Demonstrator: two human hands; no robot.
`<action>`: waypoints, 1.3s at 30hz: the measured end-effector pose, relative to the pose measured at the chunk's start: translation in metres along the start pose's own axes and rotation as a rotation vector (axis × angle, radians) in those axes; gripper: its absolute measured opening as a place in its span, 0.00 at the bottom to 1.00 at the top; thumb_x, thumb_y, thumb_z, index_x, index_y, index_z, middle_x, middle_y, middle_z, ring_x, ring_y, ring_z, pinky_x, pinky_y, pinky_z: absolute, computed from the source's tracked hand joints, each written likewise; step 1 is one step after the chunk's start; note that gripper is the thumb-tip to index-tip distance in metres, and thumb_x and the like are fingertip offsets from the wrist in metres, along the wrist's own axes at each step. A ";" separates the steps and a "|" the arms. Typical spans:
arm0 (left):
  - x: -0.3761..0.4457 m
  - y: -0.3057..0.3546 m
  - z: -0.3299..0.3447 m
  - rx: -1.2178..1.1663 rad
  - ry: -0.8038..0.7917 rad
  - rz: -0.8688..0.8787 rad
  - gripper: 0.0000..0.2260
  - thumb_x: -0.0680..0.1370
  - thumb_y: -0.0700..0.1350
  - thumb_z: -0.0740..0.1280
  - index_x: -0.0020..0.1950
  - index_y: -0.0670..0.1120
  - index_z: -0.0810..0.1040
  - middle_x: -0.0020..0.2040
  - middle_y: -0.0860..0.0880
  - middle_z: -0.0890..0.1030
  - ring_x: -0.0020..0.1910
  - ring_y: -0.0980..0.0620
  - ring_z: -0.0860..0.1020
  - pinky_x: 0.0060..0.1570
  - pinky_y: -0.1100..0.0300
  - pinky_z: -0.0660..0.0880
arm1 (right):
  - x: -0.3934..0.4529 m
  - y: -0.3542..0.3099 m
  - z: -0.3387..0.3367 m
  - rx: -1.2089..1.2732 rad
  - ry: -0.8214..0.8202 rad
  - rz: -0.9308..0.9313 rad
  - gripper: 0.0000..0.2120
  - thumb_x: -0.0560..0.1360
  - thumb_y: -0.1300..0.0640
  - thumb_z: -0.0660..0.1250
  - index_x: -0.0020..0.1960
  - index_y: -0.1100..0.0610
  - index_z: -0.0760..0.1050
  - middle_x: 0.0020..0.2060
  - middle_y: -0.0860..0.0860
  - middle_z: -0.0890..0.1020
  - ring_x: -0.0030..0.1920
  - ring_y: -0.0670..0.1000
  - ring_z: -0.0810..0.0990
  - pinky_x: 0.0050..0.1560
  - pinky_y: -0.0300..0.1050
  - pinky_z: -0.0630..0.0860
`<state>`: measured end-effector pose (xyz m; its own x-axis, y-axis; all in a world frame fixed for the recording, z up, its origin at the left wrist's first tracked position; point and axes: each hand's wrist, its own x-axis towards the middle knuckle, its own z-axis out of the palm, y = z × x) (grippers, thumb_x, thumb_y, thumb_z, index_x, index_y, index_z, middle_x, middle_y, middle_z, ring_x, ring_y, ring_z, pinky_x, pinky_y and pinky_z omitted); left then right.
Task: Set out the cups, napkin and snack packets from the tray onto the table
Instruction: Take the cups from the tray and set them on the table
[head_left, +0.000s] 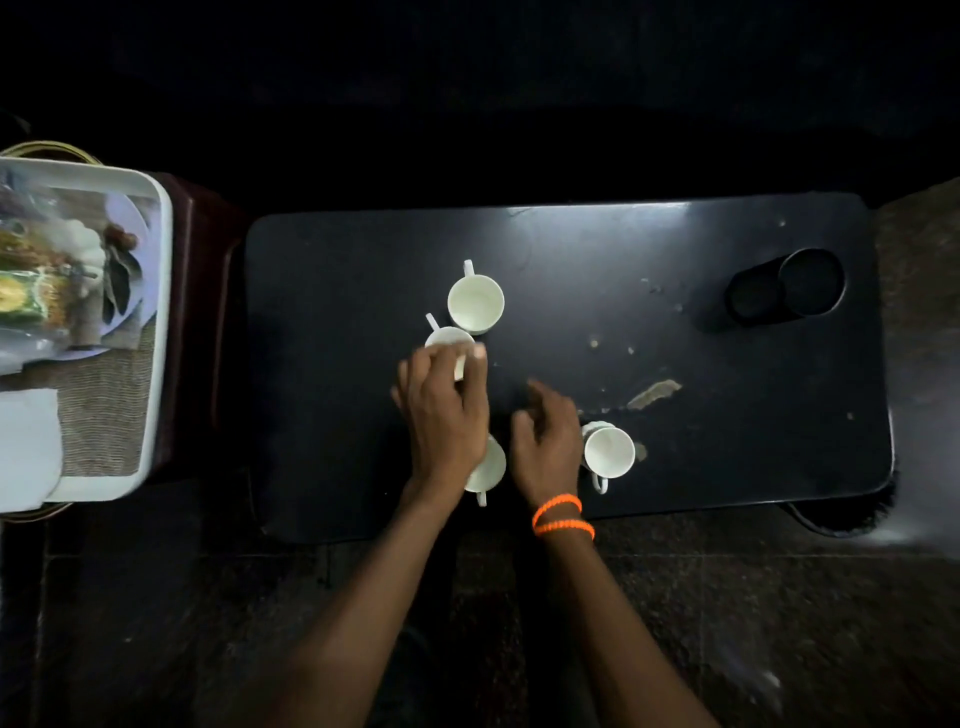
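A dark worktop is seen from above, with a white tray set on a separate stand well to the left of the fingers. On the tray, snack packets lie at the far end and a white napkin lies at the near end, overhanging the rim. A dark cylindrical holder lies far to the right of the fingers. Four white cups are set on the worktop: one cup stands just beyond the left fingertips, a second cup is gripped at its rim by the curled fingers of the left hand, a third cup is partly hidden beneath the left wrist, and a fourth cup stands just to the right of the right hand. The right fingers are loosely curled and slightly spread, with nothing held. Orange bands are worn at the right wrist.
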<state>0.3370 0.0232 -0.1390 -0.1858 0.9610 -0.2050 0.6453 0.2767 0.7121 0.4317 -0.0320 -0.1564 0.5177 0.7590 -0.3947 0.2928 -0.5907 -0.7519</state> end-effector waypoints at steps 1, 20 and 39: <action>0.017 0.004 0.001 0.041 0.015 0.021 0.19 0.79 0.61 0.65 0.60 0.50 0.83 0.57 0.47 0.80 0.60 0.43 0.75 0.62 0.48 0.67 | 0.014 -0.007 0.000 0.014 0.002 0.011 0.20 0.75 0.62 0.65 0.66 0.63 0.79 0.57 0.57 0.80 0.52 0.45 0.76 0.53 0.20 0.66; 0.082 0.035 0.068 0.276 -0.222 0.319 0.28 0.70 0.60 0.76 0.62 0.42 0.82 0.54 0.43 0.86 0.55 0.41 0.82 0.63 0.52 0.68 | 0.115 -0.052 -0.031 0.204 -0.047 0.253 0.19 0.72 0.45 0.54 0.40 0.46 0.84 0.49 0.52 0.88 0.54 0.60 0.85 0.59 0.63 0.80; 0.025 0.058 0.117 0.110 -0.394 0.240 0.36 0.71 0.51 0.78 0.76 0.41 0.73 0.60 0.39 0.81 0.60 0.38 0.78 0.60 0.48 0.75 | 0.125 0.007 -0.084 0.192 0.046 0.327 0.20 0.65 0.38 0.54 0.36 0.40 0.84 0.53 0.54 0.87 0.57 0.61 0.83 0.62 0.64 0.78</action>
<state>0.4564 0.0635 -0.1809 0.2601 0.9184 -0.2980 0.7144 0.0245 0.6993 0.5662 0.0358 -0.1672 0.5961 0.5228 -0.6094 -0.0475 -0.7347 -0.6767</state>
